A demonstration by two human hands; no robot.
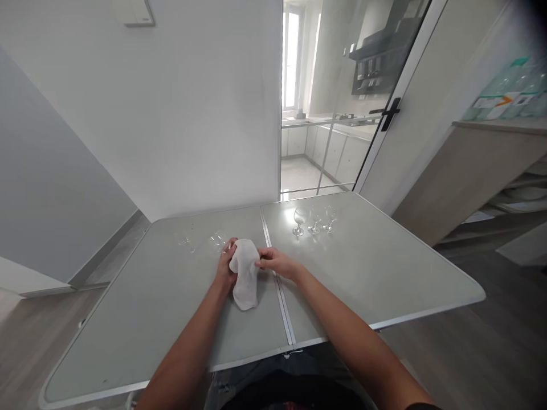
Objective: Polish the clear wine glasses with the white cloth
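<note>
Over the middle of the grey folding table (367,273), both my hands meet around a white cloth (245,276). My left hand (225,267) grips the cloth from the left, and something inside it is hidden by the fabric. My right hand (273,262) pinches the cloth's upper right edge. The cloth hangs down toward the tabletop. A clear glass (219,240) stands just beyond my left hand, and another clear glass (184,241) stands further left.
Three clear stemmed glasses (315,220) stand in a row at the far right of the table. A metal seam (277,285) runs down the table's middle. A glass door with a black handle (388,113) stands behind, and a wooden counter (470,165) stands right.
</note>
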